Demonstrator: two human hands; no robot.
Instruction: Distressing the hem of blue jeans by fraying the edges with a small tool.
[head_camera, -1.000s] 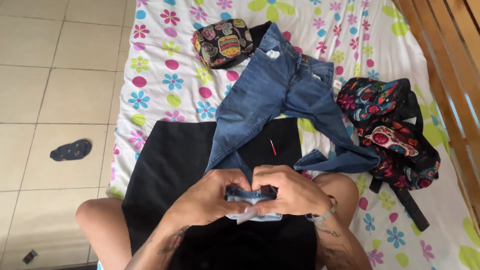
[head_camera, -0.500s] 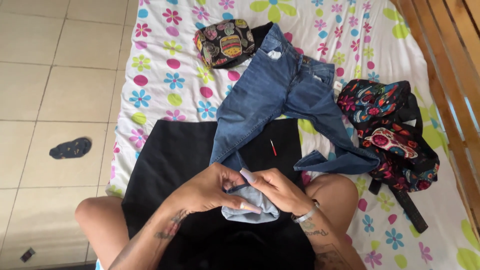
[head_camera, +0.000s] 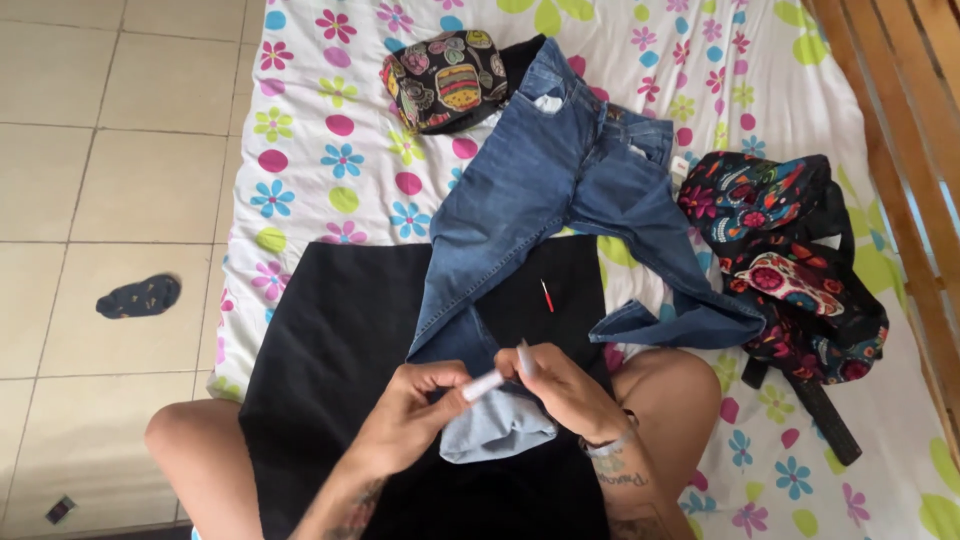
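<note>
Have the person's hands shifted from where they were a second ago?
Yes. The left hand and right hand have drawn apart above the turned-up jeans hem, pulling a small white stick.

A bed (head_camera: 330, 120) with a white flower-and-dot sheet carries a black cloth (head_camera: 340, 330), blue jeans (head_camera: 540, 190), 1 patterned pouch (head_camera: 445, 80) and a skull-print bag (head_camera: 790, 270), while a dark sock (head_camera: 138, 296) lies on the tiled floor (head_camera: 100, 150).

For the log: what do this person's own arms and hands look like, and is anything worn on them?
Both forearms are bare, with no sleeves or gloves. The left hand has dark tattoo work on the forearm just below it. The right hand has a thin bracelet at the wrist, and dark tattoo lettering and patterns run along that forearm. No rings can be made out.
</note>
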